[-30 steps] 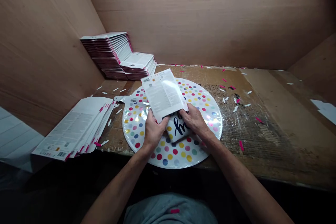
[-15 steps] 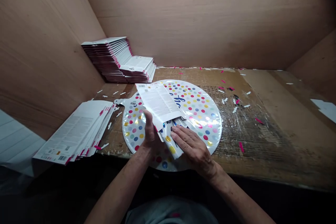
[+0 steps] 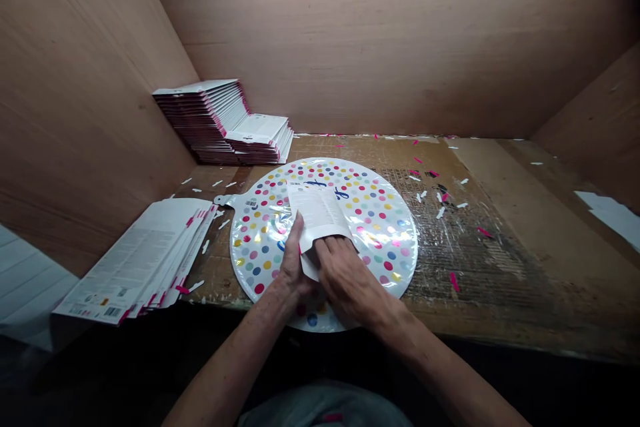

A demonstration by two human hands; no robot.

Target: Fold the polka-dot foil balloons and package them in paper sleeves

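Grip of two bare hands on a white printed packet, seen from above. The left grip point(image 3: 293, 260) is narrow and holds the packet point(image 3: 317, 210) at its near left edge: the thumb stands upright along that edge, while the other fingers are mostly hidden beneath. The right grip point(image 3: 353, 280) has its fingertips inside the packet's mouth, which gapes toward the person, the knuckles bent just outside the rim; how far apart the fingers are, and whether they pinch anything within, cannot be told.

The packet lies tilted over the middle of a round, glossy balloon point(image 3: 383, 213), white with coloured dots and dark blue lettering, part of which shows beyond the packet's far edge. The balloon lies flat at the front of the desk point(image 3: 505, 260), its tab pointing left and its near edge reaching the desk's front edge.

Left of the balloon, a fanned pile of similar packets point(image 3: 135, 253) lies at the desk's front edge; a taller, pink-edged stack point(image 3: 215, 123) stands in the back left corner against wooden panels point(image 3: 350, 40). To the right, white scraps point(image 3: 441, 213) and pink strips point(image 3: 455, 281) are scattered, with a white sheet point(image 3: 607, 210) farther right.
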